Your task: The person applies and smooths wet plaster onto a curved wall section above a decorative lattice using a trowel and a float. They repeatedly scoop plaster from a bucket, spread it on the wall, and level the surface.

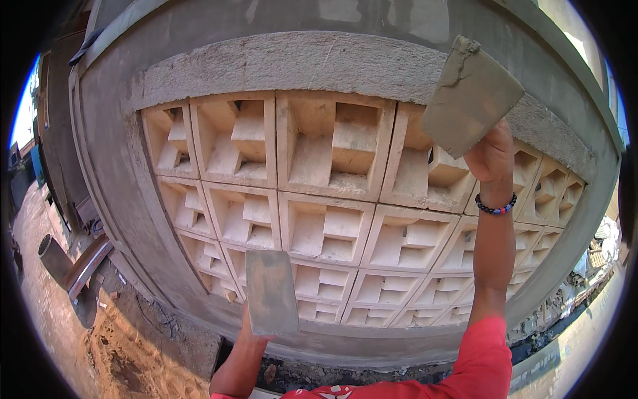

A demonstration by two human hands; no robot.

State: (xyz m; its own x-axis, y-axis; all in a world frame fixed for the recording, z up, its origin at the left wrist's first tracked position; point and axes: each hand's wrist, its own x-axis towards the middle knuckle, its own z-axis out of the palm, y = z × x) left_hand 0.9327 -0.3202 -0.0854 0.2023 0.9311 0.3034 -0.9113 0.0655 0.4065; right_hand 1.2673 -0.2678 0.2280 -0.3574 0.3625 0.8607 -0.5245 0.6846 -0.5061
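Observation:
High at the right, my right hand (492, 156) grips a rectangular plastering trowel (473, 96), its flat face smeared grey. A ridge of wet mortar (467, 46) clings to its upper edge. The trowel is in front of the rough grey band (319, 63) above the breeze blocks, and I cannot tell whether it touches it. Lower left, my left hand (250, 329) is closed behind a grey mortar-coated rectangular float (271, 292), which hides its fingers. This float is in front of the lower cream breeze blocks (332, 226).
Smooth grey plaster (119, 153) frames the block panel. A sand heap (126, 346) lies on the ground at lower left, near a dark cylindrical container (53, 256). Rubble (558, 306) runs along the wall's foot at the right.

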